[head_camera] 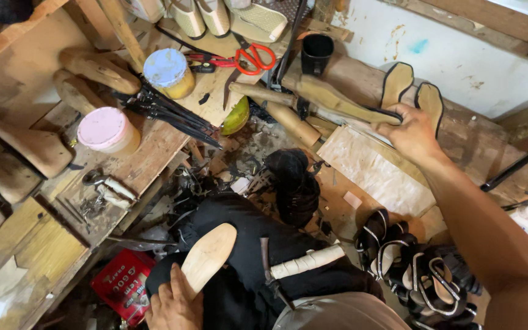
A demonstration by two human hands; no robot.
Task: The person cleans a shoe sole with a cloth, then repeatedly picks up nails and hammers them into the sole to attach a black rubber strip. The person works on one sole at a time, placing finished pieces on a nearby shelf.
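My left hand (174,304) rests on my black-clad knee and holds a tan leather shoe sole (209,254) flat against it. A hammer with a white-wrapped handle (307,261) lies across my lap beside the sole. My right hand (412,131) reaches far out to the bench and grips the heel end of a tan insole with a black edge (336,99). Two more black-edged soles (396,80) stand just behind that hand.
A wooden shelf (154,146) at left holds a pink-lidded jar (104,129), a blue-lidded jar (167,70), wooden shoe lasts (98,68) and red scissors (253,57). A black cup (316,52) stands at the back. Black strappy sandals (420,275) pile at lower right; a red box (122,282) lies below.
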